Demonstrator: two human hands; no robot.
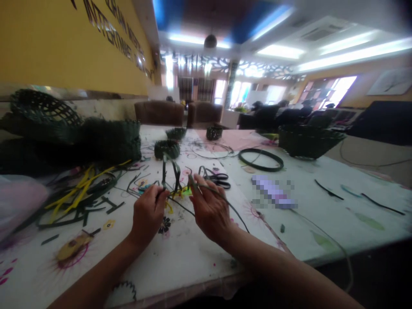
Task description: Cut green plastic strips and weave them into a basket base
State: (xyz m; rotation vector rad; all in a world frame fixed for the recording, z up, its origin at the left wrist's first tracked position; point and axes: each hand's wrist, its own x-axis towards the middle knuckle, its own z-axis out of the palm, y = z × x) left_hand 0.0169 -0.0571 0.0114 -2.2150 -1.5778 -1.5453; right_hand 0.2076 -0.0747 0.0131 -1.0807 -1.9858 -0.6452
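Observation:
Near the middle of the table, my left hand (148,211) pinches dark green strips (176,171) that rise in a bent loop above its fingers. To its right, my right hand (210,209) is closed on a long thin green strip (236,211), which passes between the fingers and trails over the back of the hand. Another length of strip runs low between both hands. Just beyond my right hand lie black-handled scissors (222,181), partly covered by it.
Dark woven baskets (112,139) are piled at the left, beside yellow strips (77,195) and green offcuts. Small baskets (166,149) stand farther back. A green ring (260,159), a large basket (309,139) and a blurred-out purple object (273,192) are on the right.

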